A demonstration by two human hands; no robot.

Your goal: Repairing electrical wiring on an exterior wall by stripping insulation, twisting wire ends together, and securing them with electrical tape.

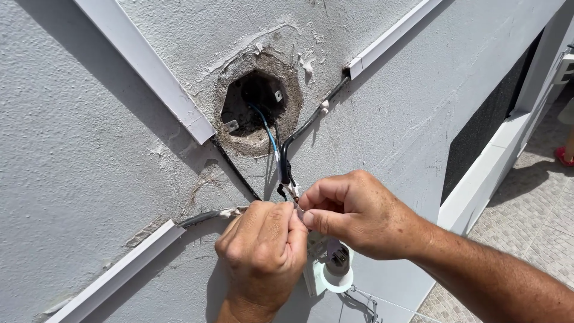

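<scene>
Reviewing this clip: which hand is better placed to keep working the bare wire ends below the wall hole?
Probably the right hand: its thumb and forefinger pinch at the wire ends hanging from the hole. The left hand is curled as a fist just below, seemingly steadying beside the white lamp socket.

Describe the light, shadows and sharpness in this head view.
Head view: hard sunlight on the grey wall; the left hand and right hand cast dark shadows below them, the conduit a crisp one alongside; the hole is deep in shade; wires and hands sharp, no blur; slight glare on the tiled floor.
</scene>
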